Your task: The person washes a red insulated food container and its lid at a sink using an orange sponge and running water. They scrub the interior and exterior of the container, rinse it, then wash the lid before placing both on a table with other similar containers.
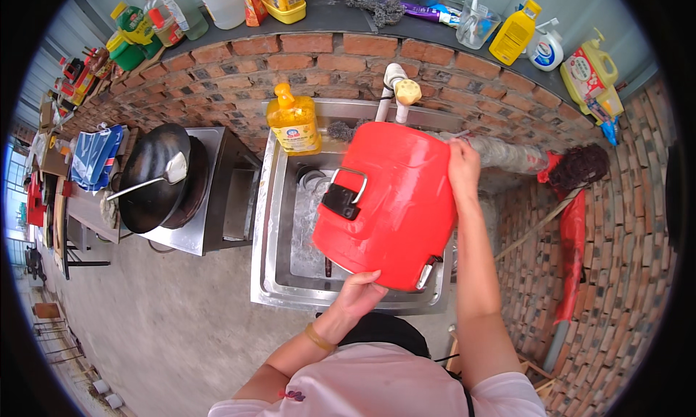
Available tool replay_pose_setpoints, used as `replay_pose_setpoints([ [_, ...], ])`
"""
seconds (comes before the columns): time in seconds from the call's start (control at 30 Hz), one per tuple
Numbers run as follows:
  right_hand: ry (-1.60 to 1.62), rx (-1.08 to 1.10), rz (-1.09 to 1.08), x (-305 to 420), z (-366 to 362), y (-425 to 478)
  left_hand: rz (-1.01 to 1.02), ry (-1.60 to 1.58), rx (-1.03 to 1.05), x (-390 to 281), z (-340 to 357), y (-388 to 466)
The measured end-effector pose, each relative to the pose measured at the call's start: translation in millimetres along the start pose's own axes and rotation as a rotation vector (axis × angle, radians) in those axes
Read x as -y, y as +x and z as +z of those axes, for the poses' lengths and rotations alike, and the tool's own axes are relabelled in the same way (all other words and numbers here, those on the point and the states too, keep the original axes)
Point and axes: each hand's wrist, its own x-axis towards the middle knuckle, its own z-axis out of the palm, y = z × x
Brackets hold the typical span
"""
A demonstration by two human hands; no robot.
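Observation:
A wet, glossy red plastic container (397,199), with a metal loop on a black mount and a metal latch near its lower right corner, is tilted over a stainless steel sink (263,265). My left hand (359,297) grips its lower edge. Its right edge is held in my right hand (463,164). Water and a shiny round metal part lie in the basin, partly hidden by the container. A dark handle-like thing (328,267) shows below it. An orange-yellow pump bottle (294,124) stands on the sink's back left corner, beside grey steel wool (341,130).
White pipes with a yellowish tap knob (408,92) rise behind the sink. At left, a wok (149,191) with a metal spatula (175,168) rests on a steel stove stand (209,199). Bottles line the ledge above the brick wall. A mop (579,167) leans at right.

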Motion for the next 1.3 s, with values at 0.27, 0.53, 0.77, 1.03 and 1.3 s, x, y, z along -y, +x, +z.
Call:
replay_pose_setpoints([
  [0.27, -0.033, -0.086, 0.136, 6, -78, -52, -0.015, 0.37, -0.099, -12, 17, -16],
  [0.53, 0.547, 0.074, 0.597, -26, -125, -102, 0.091, 0.971, 0.073, -40, 68, -17],
  [0.77, 0.652, 0.396, 0.857, -58, -103, -135, 0.144, 1.89, 0.465, -61, 142, -1],
  [1.03, 0.918, 0.406, 1.125, -112, -52, -212, -0.047, 2.155, 0.472, -94, 152, 68],
  [1.3, 0.893, 0.293, 1.229, -102, -43, -228, 0.331, 2.611, 0.057, -43, 164, 86],
])
